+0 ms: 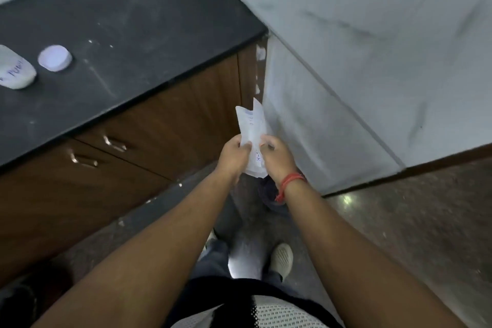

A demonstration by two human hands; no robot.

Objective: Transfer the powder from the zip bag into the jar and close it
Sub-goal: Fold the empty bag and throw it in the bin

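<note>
A clear zip bag (253,125) with handwriting on it is held upright in front of me, off the counter's right end. My left hand (234,154) grips its left side and my right hand (277,156), with a red thread at the wrist, grips its right side. A white jar (16,72) with blue writing stands at the counter's left edge, partly cut off by the frame. Its white round lid (54,58) lies on the counter just right of the jar, apart from it. Powder inside the bag cannot be made out.
The black counter (127,34) sits over brown cabinets with metal handles (114,142). A grey tiled wall (372,61) rises to the right. A dark bin or bag (269,192) is on the floor below my hands, and my shoes (282,258) show beneath.
</note>
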